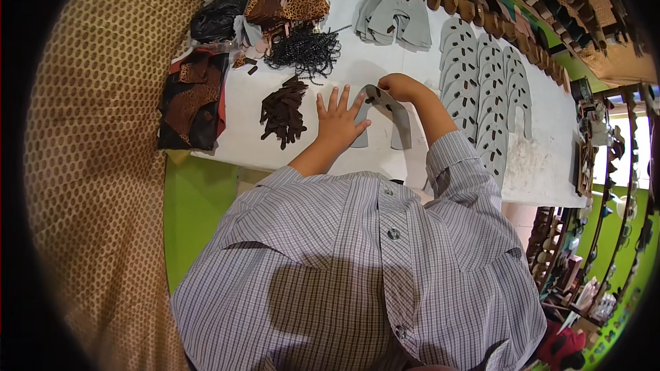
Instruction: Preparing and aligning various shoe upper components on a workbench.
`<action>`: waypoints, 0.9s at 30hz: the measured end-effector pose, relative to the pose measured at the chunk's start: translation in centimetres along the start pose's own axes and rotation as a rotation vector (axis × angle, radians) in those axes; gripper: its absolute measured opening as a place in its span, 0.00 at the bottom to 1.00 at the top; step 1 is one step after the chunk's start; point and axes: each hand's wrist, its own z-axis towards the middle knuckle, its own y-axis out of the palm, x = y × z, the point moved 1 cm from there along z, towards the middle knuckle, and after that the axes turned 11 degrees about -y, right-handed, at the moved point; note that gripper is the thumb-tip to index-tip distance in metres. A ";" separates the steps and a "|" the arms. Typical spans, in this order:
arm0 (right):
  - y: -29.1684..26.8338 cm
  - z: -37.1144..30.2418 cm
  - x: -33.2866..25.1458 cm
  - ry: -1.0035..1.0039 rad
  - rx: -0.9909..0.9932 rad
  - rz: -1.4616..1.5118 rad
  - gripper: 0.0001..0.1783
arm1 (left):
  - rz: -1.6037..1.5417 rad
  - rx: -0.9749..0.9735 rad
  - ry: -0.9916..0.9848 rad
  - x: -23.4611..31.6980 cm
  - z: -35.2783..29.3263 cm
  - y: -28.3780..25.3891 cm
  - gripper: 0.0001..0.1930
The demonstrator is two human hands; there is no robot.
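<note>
Checked shirt [344, 233], left hand [337, 122] spread on grey U-shaped piece [401, 127], right hand [402, 88] curled at its far edge, grip unclear.

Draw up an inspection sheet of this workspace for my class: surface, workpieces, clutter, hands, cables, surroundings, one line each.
Surface: white-covered table, with dark smudges toward its right end.
Workpieces: curved grey piece under the hands; overlapping rows of grey pieces at right; a loose stack of grey pieces beyond; pile of dark brown strips at left.
Clutter: leopard-print piece, black beaded strands and black bag, crowded at far left.
Hands: left hand spread over the curved piece's left side; right hand at its upper edge, grip unclear.
Cables: nothing seen.
Surroundings: patterned fabric at left; crowded racks at right, contents mostly too small to tell.
</note>
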 end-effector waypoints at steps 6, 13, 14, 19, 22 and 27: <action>0.2 -0.2 0.1 0.021 0.051 0.082 0.10 | 0.021 -0.021 -0.004 -0.1 -0.1 -0.1 0.34; -0.3 -0.9 0.6 0.055 0.192 0.019 0.12 | -0.038 0.024 0.101 0.7 0.0 -0.7 0.27; -0.4 -1.2 0.1 0.079 0.465 0.082 0.12 | -0.046 0.027 0.092 0.6 0.0 -0.8 0.26; 0.1 -3.2 -3.0 -0.081 0.857 -0.066 0.11 | -0.055 0.031 0.076 0.3 -0.3 -0.8 0.26; 2.7 -4.6 -4.5 -0.130 0.714 -0.231 0.08 | -0.071 0.048 0.082 0.1 -0.2 -0.6 0.26; 5.5 -6.6 -5.7 0.009 0.631 -0.421 0.15 | -0.091 0.074 0.090 0.1 -0.2 -0.4 0.26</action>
